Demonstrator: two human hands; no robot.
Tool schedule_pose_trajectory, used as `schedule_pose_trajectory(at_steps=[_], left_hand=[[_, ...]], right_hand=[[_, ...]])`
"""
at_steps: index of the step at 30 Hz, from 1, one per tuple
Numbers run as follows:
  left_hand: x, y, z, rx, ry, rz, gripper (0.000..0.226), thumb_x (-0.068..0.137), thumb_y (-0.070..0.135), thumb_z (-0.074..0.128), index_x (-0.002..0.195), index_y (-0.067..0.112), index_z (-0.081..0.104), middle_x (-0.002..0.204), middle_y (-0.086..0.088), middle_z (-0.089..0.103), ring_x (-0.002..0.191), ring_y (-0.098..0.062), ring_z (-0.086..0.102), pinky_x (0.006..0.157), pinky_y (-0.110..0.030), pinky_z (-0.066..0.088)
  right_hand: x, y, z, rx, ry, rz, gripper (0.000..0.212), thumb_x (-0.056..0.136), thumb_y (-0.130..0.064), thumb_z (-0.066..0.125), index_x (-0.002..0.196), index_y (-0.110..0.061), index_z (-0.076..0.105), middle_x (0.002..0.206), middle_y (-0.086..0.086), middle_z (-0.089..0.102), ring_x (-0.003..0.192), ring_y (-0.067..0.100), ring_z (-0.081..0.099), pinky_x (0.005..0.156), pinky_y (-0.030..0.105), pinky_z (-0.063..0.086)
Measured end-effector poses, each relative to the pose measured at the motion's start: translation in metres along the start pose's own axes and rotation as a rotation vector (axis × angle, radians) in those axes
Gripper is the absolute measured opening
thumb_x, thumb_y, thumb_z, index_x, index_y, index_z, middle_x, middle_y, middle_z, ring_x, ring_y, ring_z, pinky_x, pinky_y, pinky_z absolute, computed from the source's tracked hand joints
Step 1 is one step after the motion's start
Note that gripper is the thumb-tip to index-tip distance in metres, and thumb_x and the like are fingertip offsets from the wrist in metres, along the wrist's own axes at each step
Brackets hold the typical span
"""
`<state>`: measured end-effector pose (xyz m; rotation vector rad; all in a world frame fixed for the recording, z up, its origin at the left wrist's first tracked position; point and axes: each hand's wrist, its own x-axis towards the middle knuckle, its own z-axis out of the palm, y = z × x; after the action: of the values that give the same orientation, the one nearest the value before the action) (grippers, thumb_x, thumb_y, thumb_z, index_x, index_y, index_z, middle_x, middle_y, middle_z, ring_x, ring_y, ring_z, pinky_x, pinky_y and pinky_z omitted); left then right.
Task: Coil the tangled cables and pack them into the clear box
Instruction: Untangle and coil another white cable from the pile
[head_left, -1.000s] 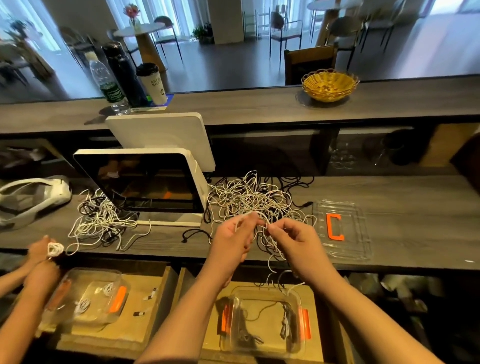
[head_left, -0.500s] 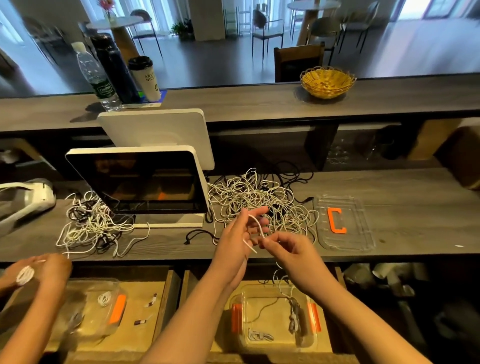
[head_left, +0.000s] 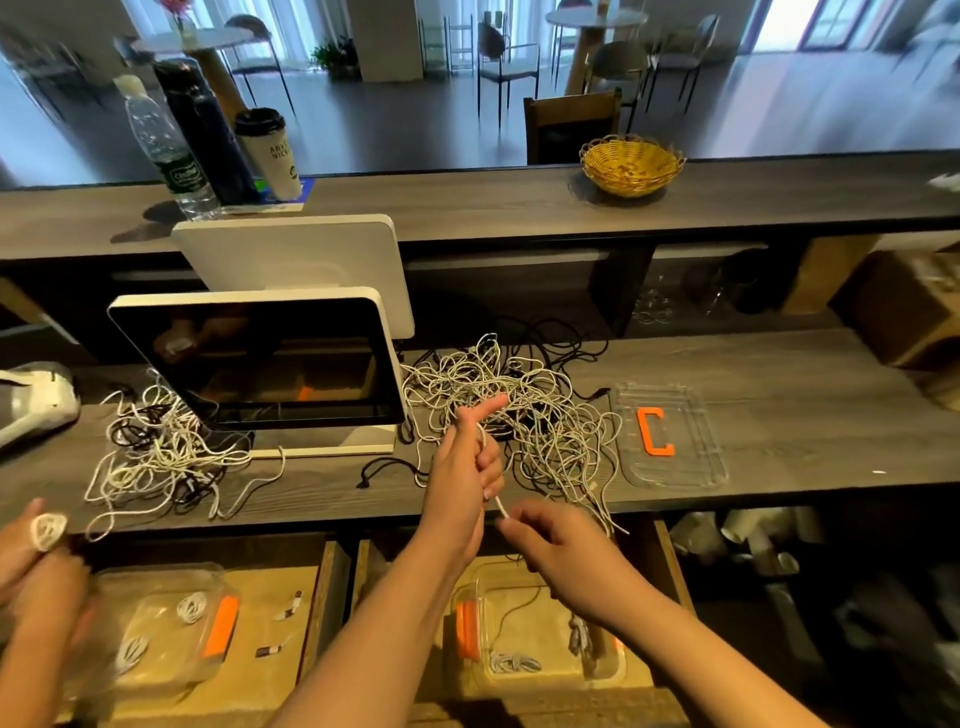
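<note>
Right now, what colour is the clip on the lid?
Orange clip on the clear lid; head view.

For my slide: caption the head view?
Both hands, left and right, draw one white cable from the tangled pile.

The paper cup (head_left: 270, 156) at eleven o'clock carries dark lettering, too small to make out. The water bottle (head_left: 169, 156) just beside it wears a green label, its white brand word blurred beyond reading

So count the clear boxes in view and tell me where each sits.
2. One clear box lies in the drawer under the right hand; another clear box sits in the drawer at left. Its lid rests on the counter.
</note>
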<state>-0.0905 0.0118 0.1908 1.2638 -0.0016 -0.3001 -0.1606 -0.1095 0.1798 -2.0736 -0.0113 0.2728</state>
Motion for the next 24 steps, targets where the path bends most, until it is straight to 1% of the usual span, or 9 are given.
schedule_pose_trajectory(at_steps=[3,5,7,11,15,17,20,23,24], left_hand=[[-0.003,-0.008,-0.003,0.191,-0.004,0.004,0.046,0.106,0.046,0.029,0.123,0.026,0.067,0.062,0.007,0.031,0.053,-0.006,0.026,0.049,-0.018,0.022],[-0.004,-0.011,-0.008,0.287,0.012,0.002,0.047,0.107,0.046,0.028,0.117,0.028,0.071,0.061,0.008,0.03,0.054,-0.006,0.026,0.05,-0.019,0.023],[-0.003,-0.013,-0.013,0.33,-0.017,-0.031,0.048,0.107,0.046,0.029,0.11,0.03,0.074,0.06,0.009,0.029,0.053,-0.007,0.025,0.05,-0.021,0.023],[-0.009,-0.013,-0.015,0.328,-0.149,-0.107,0.048,0.107,0.044,0.031,0.111,0.022,0.073,0.06,0.006,0.032,0.051,-0.006,0.029,0.049,-0.019,0.028],[-0.008,-0.01,-0.014,0.188,-0.083,-0.05,0.045,0.108,0.037,0.03,0.115,0.009,0.065,0.061,0.004,0.035,0.053,-0.008,0.036,0.048,-0.018,0.037],[-0.008,-0.01,-0.014,0.128,-0.086,-0.058,0.045,0.107,0.04,0.032,0.12,0.011,0.063,0.062,0.004,0.031,0.051,-0.009,0.027,0.044,-0.019,0.028],[-0.006,-0.009,-0.015,0.215,-0.137,-0.106,0.044,0.106,0.046,0.033,0.119,0.022,0.067,0.062,0.006,0.027,0.05,-0.007,0.021,0.042,-0.017,0.02],[-0.005,-0.009,-0.009,0.426,-0.288,-0.206,0.051,0.101,0.058,0.033,0.108,0.027,0.073,0.06,-0.002,0.047,0.057,-0.012,0.044,0.059,-0.021,0.043],[-0.005,-0.011,-0.007,0.485,-0.329,-0.269,0.054,0.096,0.067,0.035,0.101,0.028,0.073,0.063,-0.004,0.055,0.061,-0.013,0.049,0.063,-0.023,0.045]], right_hand=[[-0.01,0.0,0.006,-0.105,-0.078,-0.009,0.022,0.098,-0.036,0.054,0.085,-0.023,0.065,0.066,-0.004,0.058,0.057,0.006,0.049,0.062,0.036,0.046],[-0.013,-0.007,0.01,-0.074,-0.097,-0.02,0.021,0.096,-0.037,0.05,0.086,-0.024,0.064,0.075,-0.001,0.066,0.066,0.016,0.058,0.069,0.043,0.051],[-0.013,-0.016,0.012,-0.056,-0.091,-0.065,0.021,0.095,-0.036,0.047,0.089,-0.026,0.064,0.083,0.0,0.069,0.074,0.017,0.062,0.071,0.047,0.054],[-0.012,-0.021,0.007,-0.12,-0.027,-0.162,0.013,0.099,-0.026,0.049,0.096,-0.022,0.061,0.084,-0.005,0.066,0.075,0.011,0.058,0.073,0.044,0.048],[-0.015,-0.017,-0.001,-0.123,0.011,-0.151,0.012,0.1,-0.027,0.051,0.09,-0.031,0.056,0.078,-0.004,0.062,0.071,0.009,0.055,0.071,0.037,0.045],[-0.017,-0.014,-0.003,-0.151,0.013,-0.145,0.018,0.1,-0.028,0.052,0.085,-0.036,0.055,0.072,-0.009,0.059,0.068,0.006,0.052,0.067,0.031,0.042],[-0.018,-0.013,-0.008,-0.196,0.051,-0.153,0.012,0.1,-0.03,0.054,0.091,-0.028,0.062,0.075,-0.007,0.062,0.069,0.007,0.054,0.067,0.032,0.044],[-0.016,-0.012,-0.016,-0.256,0.178,-0.221,0.006,0.096,-0.03,0.061,0.094,-0.028,0.067,0.083,-0.011,0.068,0.068,0.005,0.056,0.065,0.026,0.044],[-0.015,-0.011,-0.02,-0.295,0.225,-0.23,0.006,0.095,-0.031,0.063,0.095,-0.027,0.068,0.086,-0.013,0.069,0.067,0.004,0.056,0.064,0.025,0.044]])
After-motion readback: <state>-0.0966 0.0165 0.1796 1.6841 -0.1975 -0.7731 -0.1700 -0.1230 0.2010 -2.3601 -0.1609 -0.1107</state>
